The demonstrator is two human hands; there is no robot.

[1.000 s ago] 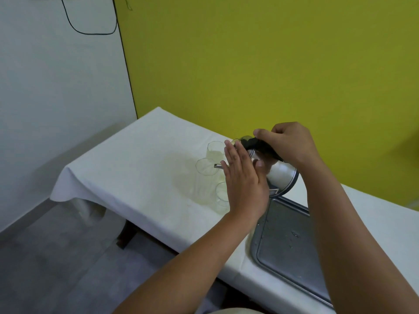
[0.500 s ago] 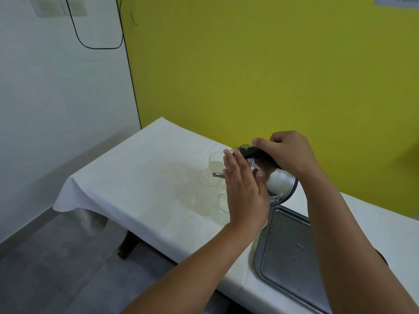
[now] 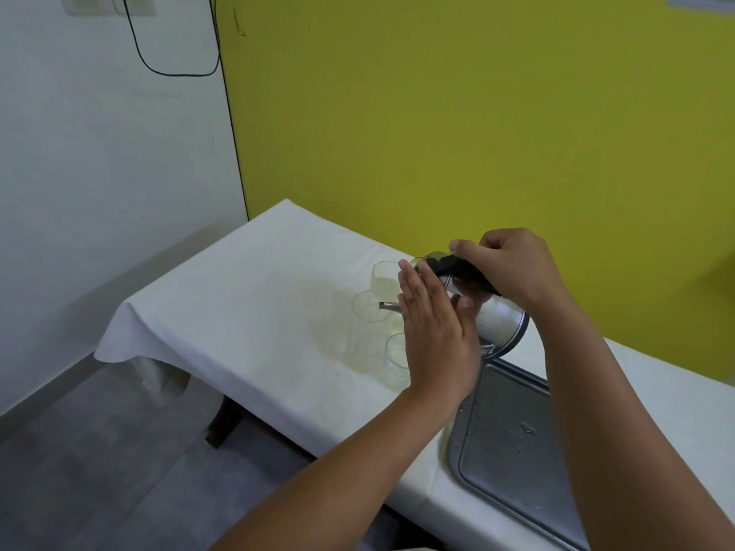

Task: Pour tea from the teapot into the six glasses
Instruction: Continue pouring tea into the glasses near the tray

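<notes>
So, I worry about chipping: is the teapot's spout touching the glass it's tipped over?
Cannot tell. The head view shows the spout tip over the glass mouth near its rim, but the clear rim hides any contact or gap.

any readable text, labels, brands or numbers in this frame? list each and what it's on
Nothing legible.
White sign on the yellow wall, top right corner: dark lettering, cut off by the frame edge and too blurred to read.
Teapot, its black handle, the glasses, the metal tray and the white tablecloth: no print or brand visible.
</notes>
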